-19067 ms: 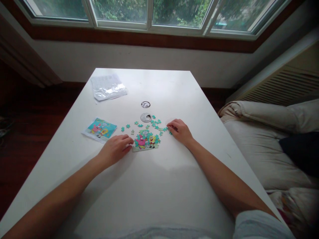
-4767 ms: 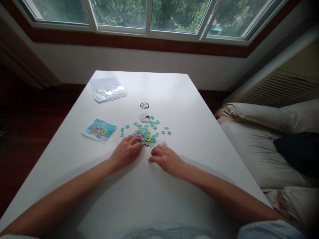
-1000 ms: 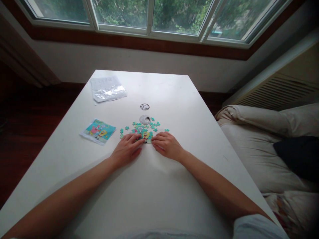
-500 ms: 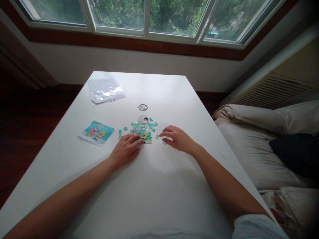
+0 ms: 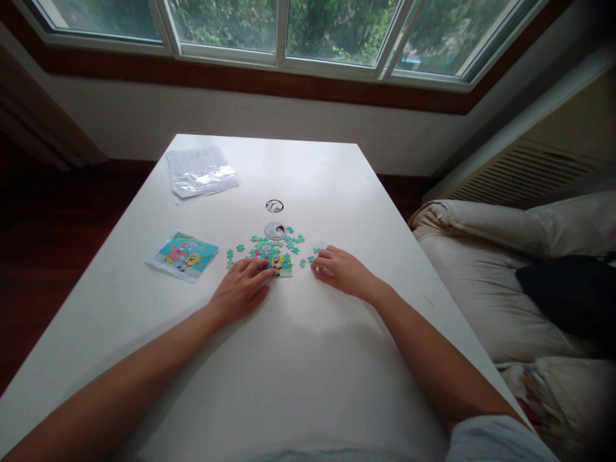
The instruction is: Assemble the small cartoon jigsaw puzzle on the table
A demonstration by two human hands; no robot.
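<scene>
A partly joined jigsaw puzzle (image 5: 279, 263) with cartoon figures lies on the white table. My left hand (image 5: 245, 279) rests flat on its lower left part with fingers stretched out, covering some of it. Loose green puzzle pieces (image 5: 294, 242) are scattered around the joined part, mostly above it and to the right. To the right of the puzzle, my right hand (image 5: 339, 269) is down at the table with its fingers curled together around a small puzzle piece (image 5: 317, 269), mostly hidden by the fingertips.
The picture card (image 5: 185, 256) in a clear sleeve lies left of the puzzle. A clear plastic bag with paper (image 5: 202, 172) is at the far left of the table (image 5: 298, 385). Two round inserts (image 5: 275, 231) sit in the tabletop. A sofa (image 5: 462, 282) stands along the right side.
My right hand has lowered slightly and its fingers have closed at the loose pieces. My left hand stays on the puzzle. The view has shifted a little.
</scene>
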